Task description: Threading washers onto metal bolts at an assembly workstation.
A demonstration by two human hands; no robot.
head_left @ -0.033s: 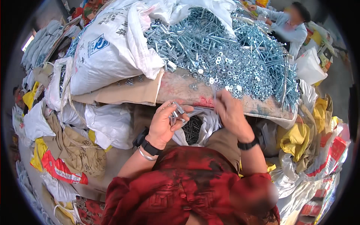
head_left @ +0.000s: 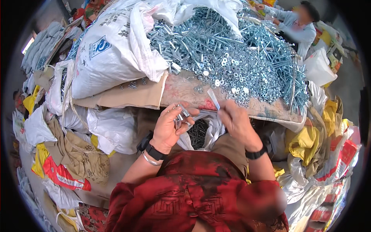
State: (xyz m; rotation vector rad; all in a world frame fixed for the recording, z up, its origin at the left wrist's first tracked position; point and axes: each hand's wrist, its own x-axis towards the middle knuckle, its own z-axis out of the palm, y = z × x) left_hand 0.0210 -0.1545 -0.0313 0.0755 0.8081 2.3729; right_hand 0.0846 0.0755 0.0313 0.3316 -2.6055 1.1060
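Left hand [head_left: 169, 125] is gripping a small bunch of bolts [head_left: 181, 115] (silver, zinc-plated) just below the table edge [head_left: 185, 92]. Right hand [head_left: 236, 121] is pinching a single bolt [head_left: 213, 98], sitting beside the big bolt-and-washer heap [head_left: 239, 58].

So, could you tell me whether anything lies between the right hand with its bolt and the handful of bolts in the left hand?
Nothing visible does. The right hand holds one bolt upright at its fingertips, and the left hand cups a few bolts just beside it. Between them is only an open gap above the white sack below.
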